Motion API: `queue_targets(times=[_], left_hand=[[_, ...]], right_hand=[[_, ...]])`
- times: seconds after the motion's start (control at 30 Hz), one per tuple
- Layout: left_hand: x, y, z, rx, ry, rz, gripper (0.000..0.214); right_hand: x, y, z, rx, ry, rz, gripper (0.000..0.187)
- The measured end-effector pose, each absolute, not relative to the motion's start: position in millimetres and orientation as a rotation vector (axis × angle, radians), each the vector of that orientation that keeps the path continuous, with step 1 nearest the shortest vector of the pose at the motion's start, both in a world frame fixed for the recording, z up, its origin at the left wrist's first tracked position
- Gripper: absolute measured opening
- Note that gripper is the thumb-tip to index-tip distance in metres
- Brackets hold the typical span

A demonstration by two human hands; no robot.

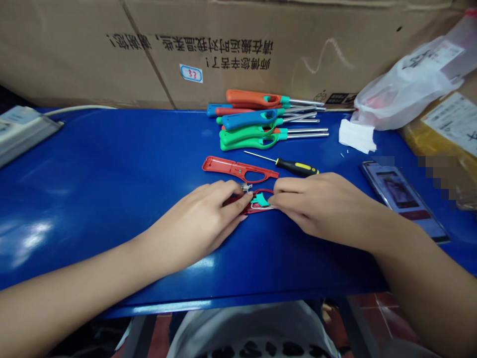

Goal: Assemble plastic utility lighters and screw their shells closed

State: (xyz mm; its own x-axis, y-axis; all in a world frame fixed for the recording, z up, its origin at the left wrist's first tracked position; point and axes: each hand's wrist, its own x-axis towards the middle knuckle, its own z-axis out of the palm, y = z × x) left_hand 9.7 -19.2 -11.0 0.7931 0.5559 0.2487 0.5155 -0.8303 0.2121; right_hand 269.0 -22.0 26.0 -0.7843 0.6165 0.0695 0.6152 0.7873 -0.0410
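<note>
On the blue table (pixel 112 199) lies an opened red lighter body (pixel 257 208) with a teal trigger (pixel 261 200) and a small metal part (pixel 246 187) showing. My left hand (pixel 197 223) lies on its left end, fingers pressed together around it. My right hand (pixel 316 204) pinches its right side by the teal trigger. Just beyond the hands rests the separate red shell half (pixel 238 169). Much of the lighter body is hidden under my fingers.
A yellow-and-black screwdriver (pixel 294 166) lies behind my right hand. A pile of several coloured long-nosed lighters (pixel 257 122) sits further back. A phone (pixel 404 199), white plastic bag (pixel 406 84) and folded tissue (pixel 356 135) are at right; a grey power strip (pixel 22 132) at left; cardboard boxes (pixel 223 44) behind.
</note>
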Motion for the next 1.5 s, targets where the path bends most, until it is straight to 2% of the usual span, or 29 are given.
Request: queue_targets(times=[0.4, 0.53, 0.63, 0.77, 0.97, 1.13, 1.5], left_hand=[[7.1, -20.6, -6.5, 2.777, 0.778, 0.524, 0.028], [6.7, -20.3, -8.9, 2.705, 0.787, 0.573, 0.027], [7.3, -20.3, -10.2, 2.668, 0.792, 0.582, 0.03], [8.1, -20.5, -10.7, 2.637, 0.772, 0.619, 0.034], [9.2, -22.4, -8.0, 2.567, 0.801, 0.674, 0.038], [11.3, -21.8, -6.8, 2.456, 0.804, 0.652, 0.035], [12.2, -16.3, -7.9, 2.375, 0.83, 0.669, 0.015]], right_hand=[[273.0, -21.7, 25.9, -1.152, -2.757, 0.532, 0.025], [268.5, -20.2, 25.3, -1.25, -2.597, 0.591, 0.025], [264.4, -19.3, 24.2, -1.361, -2.41, 0.581, 0.013], [261.0, -18.5, 21.6, -1.477, -2.4, 0.648, 0.023], [256.5, -17.0, 16.1, -1.435, -2.381, 0.824, 0.02], [254.2, -17.8, 13.6, -1.37, -2.337, 0.831, 0.014], [251.9, -18.2, 10.4, -1.283, -2.365, 0.734, 0.015]])
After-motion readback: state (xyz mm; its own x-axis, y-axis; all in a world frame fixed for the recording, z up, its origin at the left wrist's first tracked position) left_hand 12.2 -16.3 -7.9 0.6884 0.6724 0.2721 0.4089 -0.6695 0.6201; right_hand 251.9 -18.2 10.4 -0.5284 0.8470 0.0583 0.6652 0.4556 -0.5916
